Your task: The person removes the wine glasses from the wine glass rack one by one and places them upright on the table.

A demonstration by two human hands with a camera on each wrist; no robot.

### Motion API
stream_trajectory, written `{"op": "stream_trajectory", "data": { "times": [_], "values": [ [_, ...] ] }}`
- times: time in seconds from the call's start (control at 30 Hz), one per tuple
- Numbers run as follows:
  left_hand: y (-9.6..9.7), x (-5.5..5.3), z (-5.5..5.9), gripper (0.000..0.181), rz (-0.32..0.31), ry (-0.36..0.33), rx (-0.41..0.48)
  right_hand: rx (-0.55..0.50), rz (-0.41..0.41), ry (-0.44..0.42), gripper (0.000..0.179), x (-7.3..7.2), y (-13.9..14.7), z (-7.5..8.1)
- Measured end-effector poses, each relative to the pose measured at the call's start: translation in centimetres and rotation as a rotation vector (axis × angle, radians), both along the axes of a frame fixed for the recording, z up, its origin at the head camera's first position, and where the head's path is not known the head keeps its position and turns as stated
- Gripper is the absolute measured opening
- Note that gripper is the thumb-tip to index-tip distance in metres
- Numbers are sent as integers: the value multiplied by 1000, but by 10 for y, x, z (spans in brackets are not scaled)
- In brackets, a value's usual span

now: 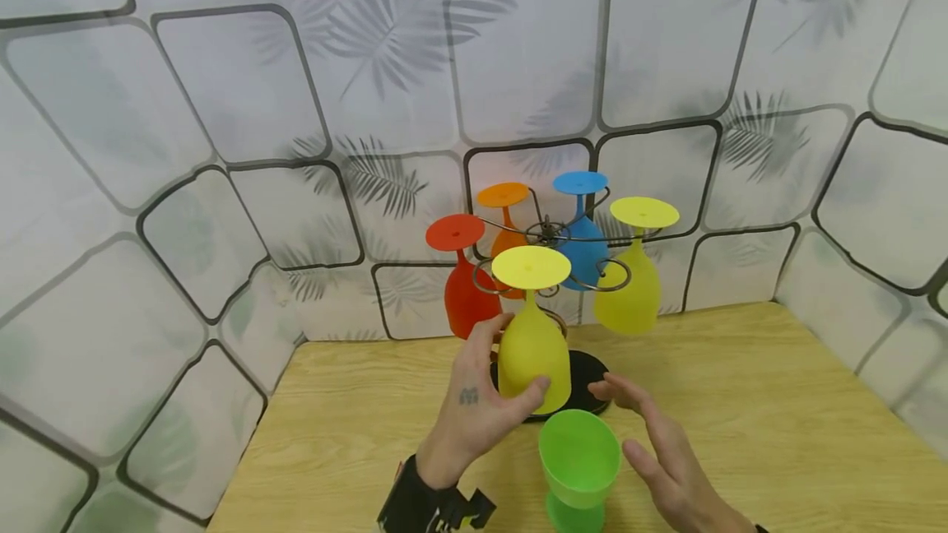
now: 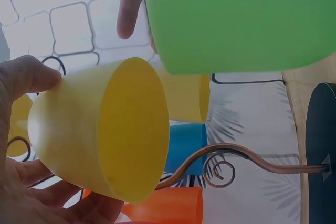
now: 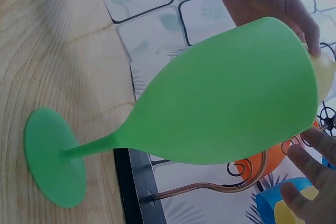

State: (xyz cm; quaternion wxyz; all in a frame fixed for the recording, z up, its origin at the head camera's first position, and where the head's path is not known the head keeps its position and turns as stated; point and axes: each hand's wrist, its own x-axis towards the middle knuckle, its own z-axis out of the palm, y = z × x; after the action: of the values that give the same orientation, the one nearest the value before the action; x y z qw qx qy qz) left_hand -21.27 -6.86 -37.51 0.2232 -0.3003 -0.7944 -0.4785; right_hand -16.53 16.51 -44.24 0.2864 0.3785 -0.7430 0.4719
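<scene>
My left hand (image 1: 477,405) holds a yellow goblet (image 1: 535,352) by its bowl, thumb on the near side and fingers round the far side. Upside down, this goblet has its foot uppermost at the front loop of a wire goblet rack (image 1: 613,285). In the left wrist view the yellow bowl (image 2: 134,135) has its mouth toward the black base (image 2: 320,145). A green goblet (image 1: 580,459) stands upright on the table, in front of the rack. Beside its right side my right hand (image 1: 666,459) is raised, fingers extended and holding nothing.
Red (image 1: 467,294), orange (image 1: 507,224), blue (image 1: 583,249) and another yellow goblet (image 1: 633,294) hang inverted from the rack's arms. The rack's round black base (image 1: 590,377) sits on the wooden table (image 1: 355,426). Patterned walls (image 1: 385,105) enclose the back and sides.
</scene>
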Motion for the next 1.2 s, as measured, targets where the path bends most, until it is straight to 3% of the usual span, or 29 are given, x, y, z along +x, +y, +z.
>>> {"op": "stream_trajectory", "data": {
  "times": [0.23, 0.67, 0.8, 0.97, 1.2],
  "values": [
    [-1, 8, 2, 69, -7, -2, -13, 6, -84, 2, 57, 2, -2, 5],
    [-5, 21, 9, 69, -39, 13, -36, 73, -150, 167, 46, -7, -7, 9],
    [-4, 25, 9, 68, -43, 15, -42, 80, -201, 324, 43, -9, -11, 16],
    [-3, 29, 10, 69, -78, 25, -57, 27, -346, 590, 28, -10, -18, 35],
    [0, 35, 13, 72, -126, 20, -53, 46, -457, 801, 18, -9, -26, 53]
  ]
}}
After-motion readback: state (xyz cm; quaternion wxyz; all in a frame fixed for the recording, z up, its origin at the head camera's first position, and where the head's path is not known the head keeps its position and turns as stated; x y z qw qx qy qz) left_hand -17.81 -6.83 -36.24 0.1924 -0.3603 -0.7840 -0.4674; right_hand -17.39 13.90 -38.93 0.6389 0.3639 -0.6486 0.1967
